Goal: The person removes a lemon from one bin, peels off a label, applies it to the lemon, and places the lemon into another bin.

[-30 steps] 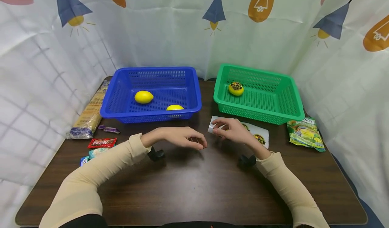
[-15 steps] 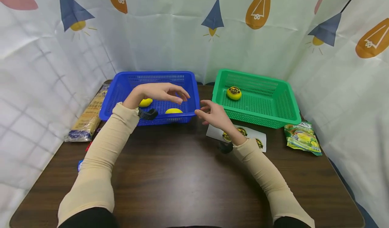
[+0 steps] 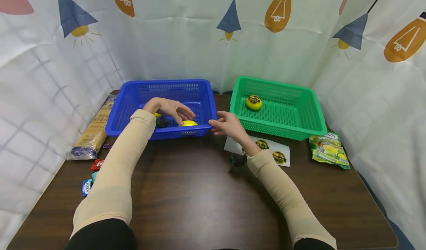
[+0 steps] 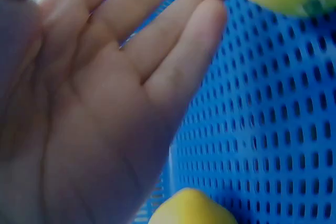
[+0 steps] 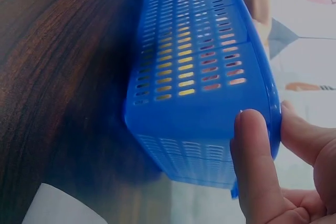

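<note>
Left hand [image 3: 171,109], fingers outstretched, hovers within a blue basket [image 3: 163,82], 1 lemon [image 3: 189,123] just beside its fingertips; right hand [image 3: 229,125] pinches the basket's corner rim.

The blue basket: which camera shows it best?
The head view: nearly the whole blue basket shows from above; the left hand and sleeve hide a little. The left wrist view shows only its perforated inside; the right wrist view, its outer walls and a corner, gripped by the right hand.
</note>
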{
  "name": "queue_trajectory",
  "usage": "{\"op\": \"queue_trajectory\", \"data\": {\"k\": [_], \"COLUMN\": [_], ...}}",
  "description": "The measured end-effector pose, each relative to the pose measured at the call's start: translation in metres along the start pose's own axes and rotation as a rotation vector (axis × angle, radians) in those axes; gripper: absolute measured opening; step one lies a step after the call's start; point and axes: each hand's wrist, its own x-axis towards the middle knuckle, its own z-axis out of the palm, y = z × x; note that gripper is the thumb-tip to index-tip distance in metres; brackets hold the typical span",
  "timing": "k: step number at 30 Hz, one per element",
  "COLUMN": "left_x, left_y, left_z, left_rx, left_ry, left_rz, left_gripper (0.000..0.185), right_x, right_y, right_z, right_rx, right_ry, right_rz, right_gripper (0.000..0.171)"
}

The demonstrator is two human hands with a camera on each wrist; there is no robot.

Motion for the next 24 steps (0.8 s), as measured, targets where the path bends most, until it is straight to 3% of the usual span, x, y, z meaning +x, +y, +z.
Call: {"op": "queue_trajectory", "data": {"k": [7, 15, 19, 24], "left_x": [0.010, 0.017, 0.012, 0.001], "left_y": [-0.004, -0.004, 0.000, 0.011], "left_z": [0.004, 0.008, 0.006, 0.001], "left_rx": [0.105, 0.130, 0.110, 0.104], "left_ry": [-0.066, -0.078, -0.029, 0.084], "left_rz": [-0.088, -0.084, -0.071, 0.007], "left_gripper": [0.077, 0.066, 0.063, 0.059], "right_x": [-0.003, -0.002, 0.001, 0.004], "right_y": [-0.004, -0.001, 0.000, -0.002], "right_z": [0.000, 0.003, 0.003, 0.000], "right_rx": [-0.012, 0.068, 0.086, 0.057], "right_ry": [-0.012, -0.019, -0.010, -0.022], "right_rz": [0.023, 0.041, 0.045, 0.029], "right_gripper": [0.073, 0.071, 0.070, 0.070]}}
